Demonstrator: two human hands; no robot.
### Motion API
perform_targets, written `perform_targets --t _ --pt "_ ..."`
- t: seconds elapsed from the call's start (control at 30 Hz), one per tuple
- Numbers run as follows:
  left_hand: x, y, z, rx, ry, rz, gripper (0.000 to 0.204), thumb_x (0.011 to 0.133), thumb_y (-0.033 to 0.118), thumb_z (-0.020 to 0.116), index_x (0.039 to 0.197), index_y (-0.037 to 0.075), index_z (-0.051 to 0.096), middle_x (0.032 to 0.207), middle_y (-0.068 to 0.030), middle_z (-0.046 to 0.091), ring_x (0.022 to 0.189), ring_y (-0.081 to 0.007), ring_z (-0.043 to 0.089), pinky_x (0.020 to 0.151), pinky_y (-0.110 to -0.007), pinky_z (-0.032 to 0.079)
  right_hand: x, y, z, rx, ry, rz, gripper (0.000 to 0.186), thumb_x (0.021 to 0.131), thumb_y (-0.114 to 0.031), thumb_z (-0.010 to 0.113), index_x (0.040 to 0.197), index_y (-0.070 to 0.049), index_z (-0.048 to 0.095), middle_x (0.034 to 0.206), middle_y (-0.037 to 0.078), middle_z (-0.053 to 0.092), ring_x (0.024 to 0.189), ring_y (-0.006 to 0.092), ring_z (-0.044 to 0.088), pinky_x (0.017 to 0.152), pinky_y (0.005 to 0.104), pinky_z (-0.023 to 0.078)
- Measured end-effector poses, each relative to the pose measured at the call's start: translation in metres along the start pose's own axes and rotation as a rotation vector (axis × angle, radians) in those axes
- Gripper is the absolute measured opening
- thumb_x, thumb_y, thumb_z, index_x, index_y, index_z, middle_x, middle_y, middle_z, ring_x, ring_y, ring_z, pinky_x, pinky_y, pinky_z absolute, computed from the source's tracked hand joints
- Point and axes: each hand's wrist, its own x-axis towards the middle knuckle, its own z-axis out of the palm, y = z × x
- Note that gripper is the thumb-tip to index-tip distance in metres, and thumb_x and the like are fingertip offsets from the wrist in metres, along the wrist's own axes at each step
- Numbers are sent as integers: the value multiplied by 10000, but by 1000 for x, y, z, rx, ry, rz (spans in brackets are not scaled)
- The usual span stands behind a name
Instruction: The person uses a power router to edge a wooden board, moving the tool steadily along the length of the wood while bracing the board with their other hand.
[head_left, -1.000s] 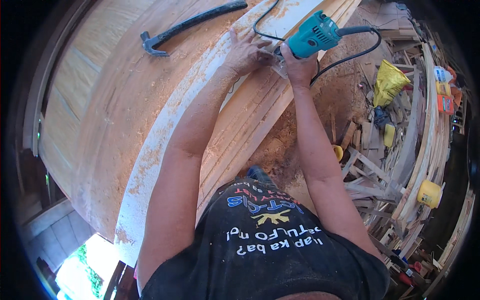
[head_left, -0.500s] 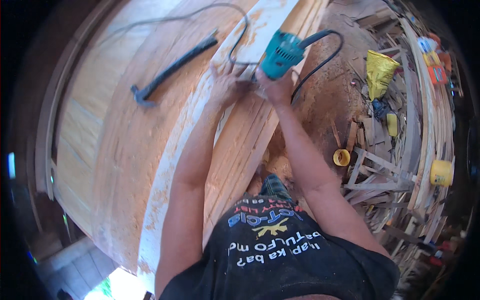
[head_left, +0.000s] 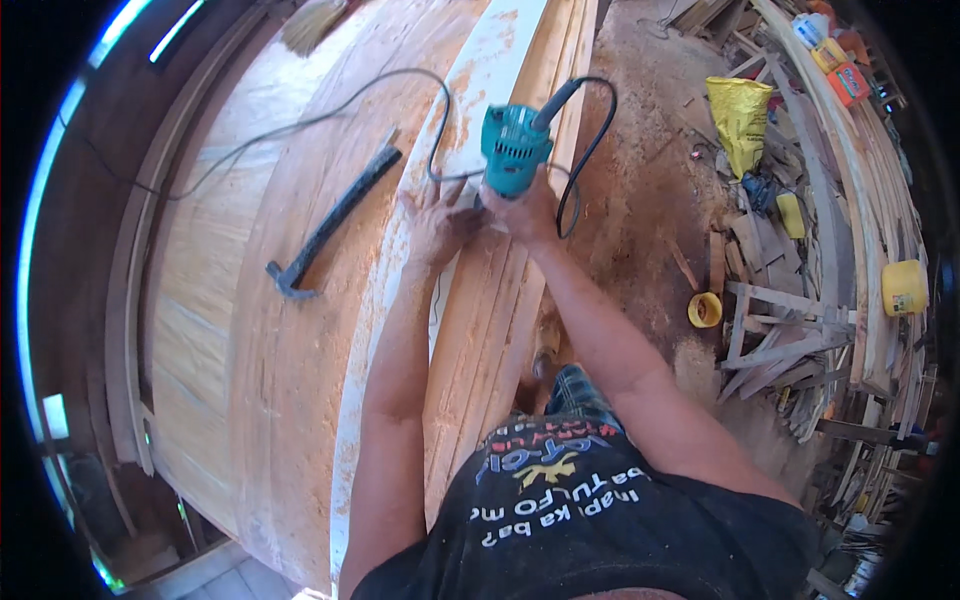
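My right hand [head_left: 527,212] grips a teal corded power tool [head_left: 513,148] held against the edge of a long pale plank [head_left: 478,110] that runs along a big curved wooden surface [head_left: 240,300]. My left hand [head_left: 435,225] lies flat on the plank just left of the tool, fingers spread. The tool's black cord [head_left: 585,150] loops to the right and back across the wood. A black hammer [head_left: 330,222] lies on the curved surface, left of my left hand.
Sawdust covers the floor [head_left: 640,200] to the right. There lie a yellow sack [head_left: 740,115], a small yellow cup [head_left: 704,309], a yellow container [head_left: 902,287] and piles of wood offcuts [head_left: 790,340]. Stacked curved planks [head_left: 860,150] line the far right.
The view has shifted, so hands and tool now sit lower and more central in the frame. Both hands keep the same hold on the tool and the plank.
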Motion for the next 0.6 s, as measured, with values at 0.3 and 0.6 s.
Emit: perform_targets --t 0.3,0.6 --pt "18 -10 10 -5 56 8 234 786 438 700 998 357 754 1467 62 453 1462 -357 170 1019 -809 16 25 23 11 61 -16 -66 669 617 -426 846 1039 -12 532 918 177 691 868 333 691 762 414 550" --pt "23 -12 15 28 51 -14 240 809 462 689 1036 399 733 1470 83 443 1460 -314 184 1034 -794 29 34 29 11 -49 27 -148 676 612 -436 840 1034 -7 530 900 172 690 851 341 691 759 421 551"
